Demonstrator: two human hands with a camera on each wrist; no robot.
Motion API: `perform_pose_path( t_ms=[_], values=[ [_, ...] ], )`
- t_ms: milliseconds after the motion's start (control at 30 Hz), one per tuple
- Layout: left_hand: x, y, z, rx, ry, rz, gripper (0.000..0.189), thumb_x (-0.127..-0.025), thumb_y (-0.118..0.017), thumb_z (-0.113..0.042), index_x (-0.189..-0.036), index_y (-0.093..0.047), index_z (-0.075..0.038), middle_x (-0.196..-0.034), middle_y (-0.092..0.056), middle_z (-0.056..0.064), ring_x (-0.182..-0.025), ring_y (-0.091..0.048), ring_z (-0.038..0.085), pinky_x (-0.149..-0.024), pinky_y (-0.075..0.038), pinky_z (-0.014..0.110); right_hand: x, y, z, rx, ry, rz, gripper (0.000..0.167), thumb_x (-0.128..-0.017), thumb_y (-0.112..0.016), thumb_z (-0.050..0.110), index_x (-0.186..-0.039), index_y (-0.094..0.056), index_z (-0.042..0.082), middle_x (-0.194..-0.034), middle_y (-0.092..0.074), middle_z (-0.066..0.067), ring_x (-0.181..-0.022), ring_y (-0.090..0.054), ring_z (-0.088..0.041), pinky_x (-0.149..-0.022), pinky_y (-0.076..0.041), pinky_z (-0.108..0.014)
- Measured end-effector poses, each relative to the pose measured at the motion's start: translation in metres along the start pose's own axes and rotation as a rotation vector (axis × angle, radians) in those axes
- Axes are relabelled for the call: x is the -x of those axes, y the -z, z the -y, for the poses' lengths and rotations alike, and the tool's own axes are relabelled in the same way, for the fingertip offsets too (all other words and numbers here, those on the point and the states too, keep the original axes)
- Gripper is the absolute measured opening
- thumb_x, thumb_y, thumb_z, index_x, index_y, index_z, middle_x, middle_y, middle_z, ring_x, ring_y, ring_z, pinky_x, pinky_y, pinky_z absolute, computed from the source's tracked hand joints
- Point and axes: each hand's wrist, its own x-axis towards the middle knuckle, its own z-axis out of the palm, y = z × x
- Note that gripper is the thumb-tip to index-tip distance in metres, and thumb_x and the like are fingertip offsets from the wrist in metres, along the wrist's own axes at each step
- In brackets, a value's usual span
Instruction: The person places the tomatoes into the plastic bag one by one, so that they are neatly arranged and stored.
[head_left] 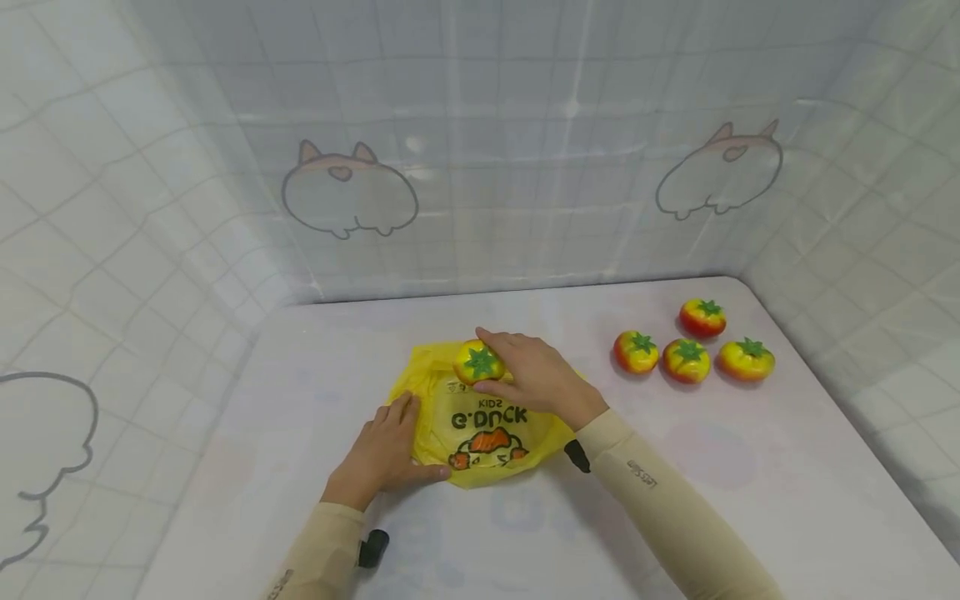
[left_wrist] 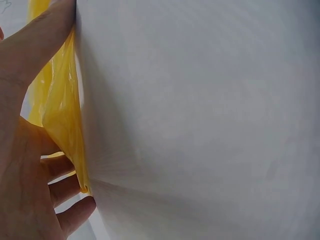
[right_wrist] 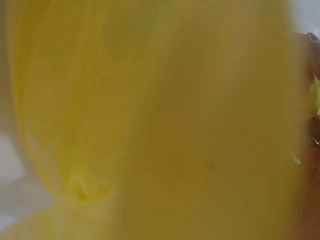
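Observation:
A yellow plastic bag (head_left: 491,479) printed with a cartoon duck and "G.DUCK KIDS" lies flat on the table, its print upside down to me. Over its far part, my right hand (head_left: 536,375) grips a yellow toy tomato (head_left: 467,353) with a green star-shaped leaf, thumb on the near side and fingers on the far side. My left hand (head_left: 386,446) lies at the bag's left edge with fingers and thumb spread. In the left wrist view, the yellow film (left_wrist: 65,110) stands between thumb and fingers. Yellow film (right_wrist: 150,125) fills most of the right wrist view.
Several more toy tomatoes, red and yellow, sit at the table's right: a left one (head_left: 636,352), a middle one (head_left: 684,372), a right one (head_left: 746,367) and a far one (head_left: 697,323). White tiled-pattern curtains (head_left: 510,208) surround the white table (head_left: 315,367).

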Motion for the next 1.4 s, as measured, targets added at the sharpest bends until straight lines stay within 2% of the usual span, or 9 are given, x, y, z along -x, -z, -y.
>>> perform_pose_path(
  t_ms=[300,467,1033,1400],
  values=[
    [0.0,-0.003,0.001,-0.005,-0.005,-0.008,0.136,-0.069,-0.069,-0.087,-0.162,-0.021,0.001,-0.169,-0.02,0.022,-0.148,-0.029,0.043,-0.116,-0.035,0.062,-0.011,-0.019,0.007,0.02,0.013,0.065,0.085,-0.096,-0.063,0.06,-0.162,-0.034,0.014,-0.156,-0.05,-0.007,-0.139,-0.052,-0.027,-0.117,-0.041,-0.043],
    [0.002,-0.002,0.001,-0.012,-0.015,-0.009,0.134,-0.072,-0.068,-0.086,-0.162,-0.022,0.001,-0.168,-0.02,0.022,-0.148,-0.03,0.044,-0.115,-0.036,0.061,-0.017,-0.027,0.013,0.077,0.006,0.112,0.085,-0.096,-0.061,0.062,-0.162,-0.032,0.018,-0.156,-0.049,-0.01,-0.141,-0.05,-0.029,-0.118,-0.039,-0.044],
    [0.002,-0.004,0.001,-0.038,-0.009,-0.004,0.133,-0.072,-0.067,-0.086,-0.162,-0.022,0.001,-0.169,-0.019,0.022,-0.149,-0.029,0.043,-0.116,-0.036,0.061,-0.034,-0.048,0.015,0.137,0.032,0.128,0.082,-0.096,-0.065,0.057,-0.161,-0.035,0.017,-0.156,-0.05,-0.009,-0.143,-0.048,-0.028,-0.12,-0.037,-0.045],
    [0.007,0.001,-0.001,-0.028,-0.017,-0.003,0.131,-0.073,-0.068,-0.085,-0.162,-0.023,0.001,-0.169,-0.019,0.022,-0.15,-0.028,0.044,-0.116,-0.036,0.061,-0.041,-0.056,0.018,0.157,0.022,0.149,0.08,-0.096,-0.067,0.055,-0.16,-0.035,0.018,-0.158,-0.048,-0.012,-0.146,-0.045,-0.03,-0.121,-0.035,-0.047]
  ],
)
